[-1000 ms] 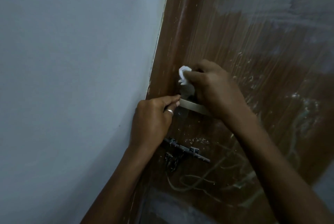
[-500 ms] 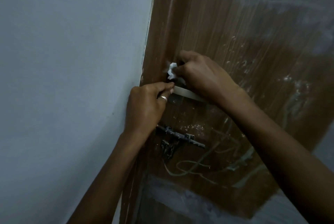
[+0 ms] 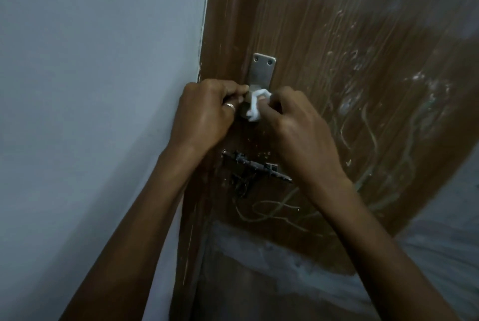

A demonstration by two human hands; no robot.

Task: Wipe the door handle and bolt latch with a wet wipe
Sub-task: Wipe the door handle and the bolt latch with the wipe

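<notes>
From my end, the left hand (image 3: 204,113) has its fingers curled in on the door handle (image 3: 261,72), gripping it just under the screwed top plate. There's a ring (image 3: 230,106) on one finger. The right hand (image 3: 293,126) pinches the crumpled white wet wipe (image 3: 255,105) between thumb and fingertips and presses it onto the handle right beside the left fingers, so the hands nearly touch. The bolt latch (image 3: 254,167) sits lower on the door (image 3: 324,35), between the two wrists, untouched. Compared with a second ago, the wipe has dropped from the handle's top, and the top plate the right hand was covering now shows.
</notes>
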